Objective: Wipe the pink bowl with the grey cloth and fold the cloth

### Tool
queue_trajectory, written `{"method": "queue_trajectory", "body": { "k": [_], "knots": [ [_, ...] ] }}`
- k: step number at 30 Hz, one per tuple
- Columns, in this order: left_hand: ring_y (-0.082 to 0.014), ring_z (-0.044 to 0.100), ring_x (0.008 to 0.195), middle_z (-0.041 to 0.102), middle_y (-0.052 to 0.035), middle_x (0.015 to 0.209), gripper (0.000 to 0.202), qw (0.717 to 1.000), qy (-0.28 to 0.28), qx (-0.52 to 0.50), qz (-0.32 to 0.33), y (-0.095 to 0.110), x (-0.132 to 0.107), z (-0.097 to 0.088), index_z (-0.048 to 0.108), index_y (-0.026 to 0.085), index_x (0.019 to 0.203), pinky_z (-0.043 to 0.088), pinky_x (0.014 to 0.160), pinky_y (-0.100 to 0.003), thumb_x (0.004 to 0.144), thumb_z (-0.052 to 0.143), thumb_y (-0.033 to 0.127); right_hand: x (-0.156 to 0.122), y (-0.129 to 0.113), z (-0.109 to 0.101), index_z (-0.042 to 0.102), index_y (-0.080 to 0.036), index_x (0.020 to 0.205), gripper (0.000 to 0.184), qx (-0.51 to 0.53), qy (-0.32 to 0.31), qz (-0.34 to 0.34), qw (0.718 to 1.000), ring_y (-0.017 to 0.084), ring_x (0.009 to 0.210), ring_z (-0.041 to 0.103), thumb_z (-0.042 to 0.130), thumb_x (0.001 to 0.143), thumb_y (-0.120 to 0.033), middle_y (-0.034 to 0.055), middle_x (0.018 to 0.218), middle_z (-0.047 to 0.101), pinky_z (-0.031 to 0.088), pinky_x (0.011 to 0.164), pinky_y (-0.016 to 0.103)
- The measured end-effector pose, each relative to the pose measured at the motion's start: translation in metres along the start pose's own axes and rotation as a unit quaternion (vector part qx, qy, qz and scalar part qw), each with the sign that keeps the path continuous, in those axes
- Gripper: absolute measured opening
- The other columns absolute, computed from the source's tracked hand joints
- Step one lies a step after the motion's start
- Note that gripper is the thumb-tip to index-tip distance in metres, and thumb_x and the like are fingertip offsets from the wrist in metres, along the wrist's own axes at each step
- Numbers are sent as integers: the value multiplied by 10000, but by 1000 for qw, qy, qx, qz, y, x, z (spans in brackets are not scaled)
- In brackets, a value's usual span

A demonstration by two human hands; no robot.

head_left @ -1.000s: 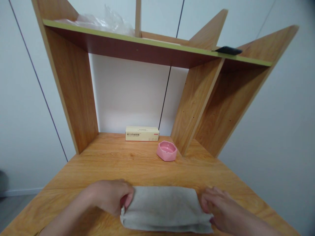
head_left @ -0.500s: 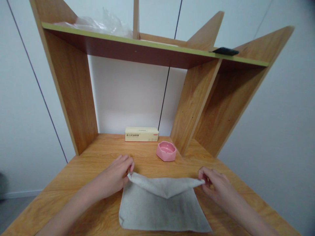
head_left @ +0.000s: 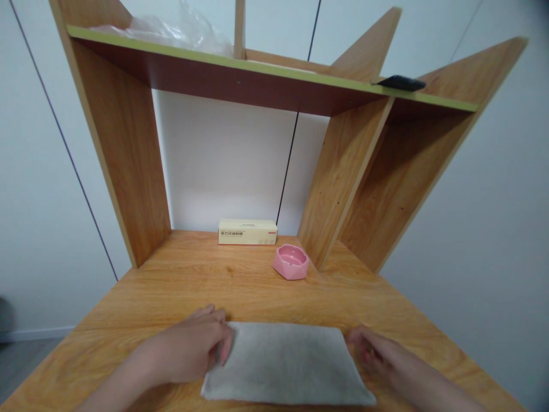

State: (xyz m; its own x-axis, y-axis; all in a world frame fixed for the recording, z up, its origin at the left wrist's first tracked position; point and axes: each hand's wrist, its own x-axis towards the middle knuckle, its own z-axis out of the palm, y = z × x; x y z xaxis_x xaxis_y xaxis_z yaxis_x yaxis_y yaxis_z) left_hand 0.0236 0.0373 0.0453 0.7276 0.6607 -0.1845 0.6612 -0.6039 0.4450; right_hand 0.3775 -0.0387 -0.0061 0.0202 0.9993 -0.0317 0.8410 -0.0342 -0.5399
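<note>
A grey cloth (head_left: 287,363) lies flat on the wooden desk in front of me, with a straight far edge. My left hand (head_left: 203,346) is at its left edge, fingers curled and closed, the thumb side over the cloth. Whether anything is pinched there is hidden by the hand. My right hand (head_left: 377,355) is close beside the cloth's right edge, its fingers bent and blurred by motion. I cannot tell whether it touches the cloth.
A pink faceted ashtray (head_left: 290,262) and a cream cling film box (head_left: 247,233) stand farther back on the desk (head_left: 184,286). A wooden shelf unit (head_left: 206,74) rises behind, bearing clear plastic (head_left: 171,31) and a flat black object (head_left: 401,83).
Both hands have come down towards me from the cloth's far corners. The raised, sagging far edge of the cloth is gone, and the top now looks flat and smooth.
</note>
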Motion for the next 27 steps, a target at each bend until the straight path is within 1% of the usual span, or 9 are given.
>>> {"method": "queue_trajectory", "body": {
  "k": [2,4,8,12,16,19,21,23,27],
  "knots": [
    [-188,465,882,535,-10,860,250,999,38,-25,25,11,5,-2,598,235,789,343,784,-288,680,453,63,9,3,4,503,-216,658,261,23,-24,11,999,163,614,494,395,746,-437,20,639,561,364,573,262],
    [-179,460,935,528,-9,925,247,995,41,-59,71,23,14,3,582,240,856,347,804,-272,713,446,91,17,4,12,460,-206,604,335,31,-33,37,998,149,574,454,414,719,-517,6,583,508,334,529,252],
    [-203,429,1011,517,-9,1021,324,992,25,-76,99,40,33,29,546,274,1004,334,854,-302,701,534,160,26,2,25,359,-213,533,327,53,-29,68,996,120,535,399,520,616,-485,-30,528,416,290,483,233],
    [-232,404,1043,494,-24,1090,414,990,20,-86,106,44,43,50,542,269,1044,327,884,-332,643,645,244,27,-11,11,354,-217,575,293,130,-26,57,990,104,522,402,511,604,-462,-46,541,401,314,481,221],
    [-218,442,990,530,-20,1027,378,987,48,-113,100,35,44,43,547,245,1013,357,835,-318,648,639,277,31,-51,-12,306,-230,661,319,210,-25,69,975,68,389,349,553,580,-416,-107,455,339,260,379,182],
    [-161,497,837,553,-18,874,171,980,113,-155,52,16,45,28,551,188,873,389,737,-265,714,490,178,41,-98,-14,266,-242,717,317,240,-29,54,969,60,297,314,545,611,-349,-152,382,312,224,314,153],
    [-129,502,718,539,-4,765,178,967,157,-200,13,1,45,17,503,164,864,396,667,-238,717,413,120,50,-131,-1,260,-244,752,295,255,-50,32,965,58,261,314,531,647,-297,-164,373,332,225,290,140],
    [-127,486,651,509,14,690,165,958,204,-201,-34,-11,43,8,475,158,870,388,621,-239,720,409,137,57,-159,22,263,-242,788,275,266,-67,8,962,58,251,327,514,676,-237,-171,365,334,233,278,127],
    [-136,479,615,493,25,640,140,947,247,-177,-101,-28,32,-5,464,151,844,373,596,-251,727,398,189,60,-193,75,288,-230,936,306,271,-170,20,947,82,258,401,503,717,-231,-152,395,420,304,276,143]
  ]
}}
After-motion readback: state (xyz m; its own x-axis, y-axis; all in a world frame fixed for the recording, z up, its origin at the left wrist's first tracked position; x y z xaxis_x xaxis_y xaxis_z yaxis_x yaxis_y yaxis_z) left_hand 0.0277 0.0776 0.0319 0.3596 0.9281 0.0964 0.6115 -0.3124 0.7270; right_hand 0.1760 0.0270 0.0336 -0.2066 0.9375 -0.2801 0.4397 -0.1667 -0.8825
